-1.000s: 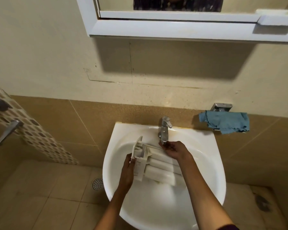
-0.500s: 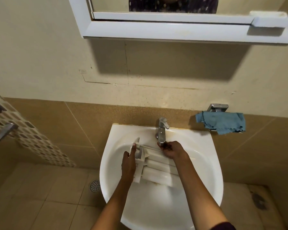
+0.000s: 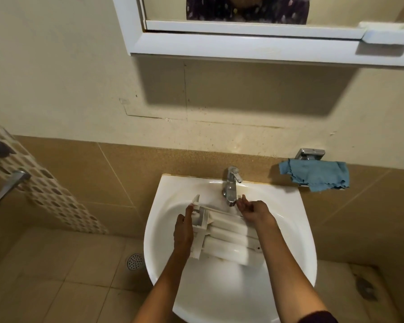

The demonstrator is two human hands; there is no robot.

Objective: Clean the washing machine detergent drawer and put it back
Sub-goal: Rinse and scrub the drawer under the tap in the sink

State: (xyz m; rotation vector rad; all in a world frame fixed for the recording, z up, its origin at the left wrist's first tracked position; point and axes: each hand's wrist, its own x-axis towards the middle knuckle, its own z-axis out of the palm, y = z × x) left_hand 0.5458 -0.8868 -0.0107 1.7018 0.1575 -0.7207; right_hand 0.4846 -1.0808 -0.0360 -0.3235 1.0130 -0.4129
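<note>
White plastic, the detergent drawer (image 3: 222, 236) lies across the basin of the sink (image 3: 296, 229). The left hand (image 3: 183, 231) is clasped on its front end. The right hand (image 3: 254, 212), fingers loosely spread, sits at its far edge beneath the tap (image 3: 230, 187).

The left hand (image 3: 183, 231) grips the white detergent drawer (image 3: 222, 234) in the sink (image 3: 289, 206); the right hand (image 3: 254, 210) hovers below the tap (image 3: 230, 186).

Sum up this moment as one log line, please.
stage: rinsing | left hand: grip on white plastic detergent drawer | right hand: at chrome tap | place: white ceramic sink
</note>
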